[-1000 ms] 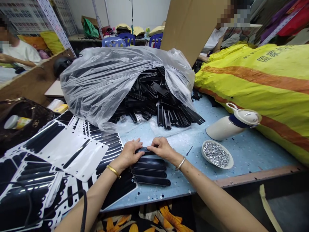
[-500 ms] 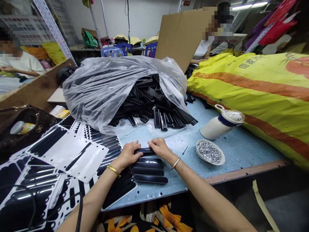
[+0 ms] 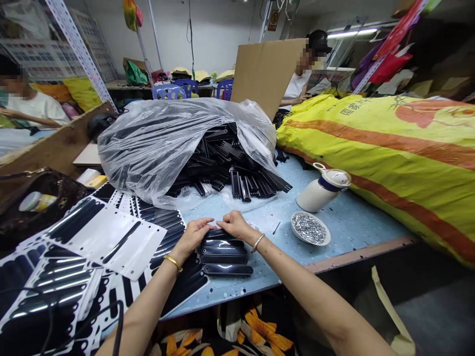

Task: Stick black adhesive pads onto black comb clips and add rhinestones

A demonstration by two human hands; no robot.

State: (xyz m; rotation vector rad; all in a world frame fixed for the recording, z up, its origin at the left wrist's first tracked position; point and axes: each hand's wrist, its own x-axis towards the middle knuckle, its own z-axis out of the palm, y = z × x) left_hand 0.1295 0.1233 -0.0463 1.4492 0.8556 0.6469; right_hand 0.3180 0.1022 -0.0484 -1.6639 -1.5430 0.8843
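Note:
My left hand [image 3: 195, 234] and my right hand [image 3: 236, 227] meet at the fingertips over a glossy black strip [image 3: 219, 235], the farthest of a short row. Both have fingers and thumb pinched together at its far edge; the fingers partly cover the strip. Right below it on the table lie several more long, round-ended black strips [image 3: 224, 258], side by side, with small holes near their ends. Left of my left hand are white sheets [image 3: 135, 237] bearing black, round-ended stickers. Beyond the hands, black comb-like plastic pieces [image 3: 237, 183] spill from a clear plastic bag [image 3: 148, 143].
To the right stand a bowl of small shiny bits [image 3: 310, 228] and a white lidded cup [image 3: 317, 195]. A large yellow sack [image 3: 371, 143] lines the right side. A brown handbag [image 3: 63, 198] lies at left. Two people sit beyond, near a cardboard sheet [image 3: 263, 69].
My right hand has slid left along the strip, so the fingertips of both hands are now close together. The view has shifted slightly to the right and up.

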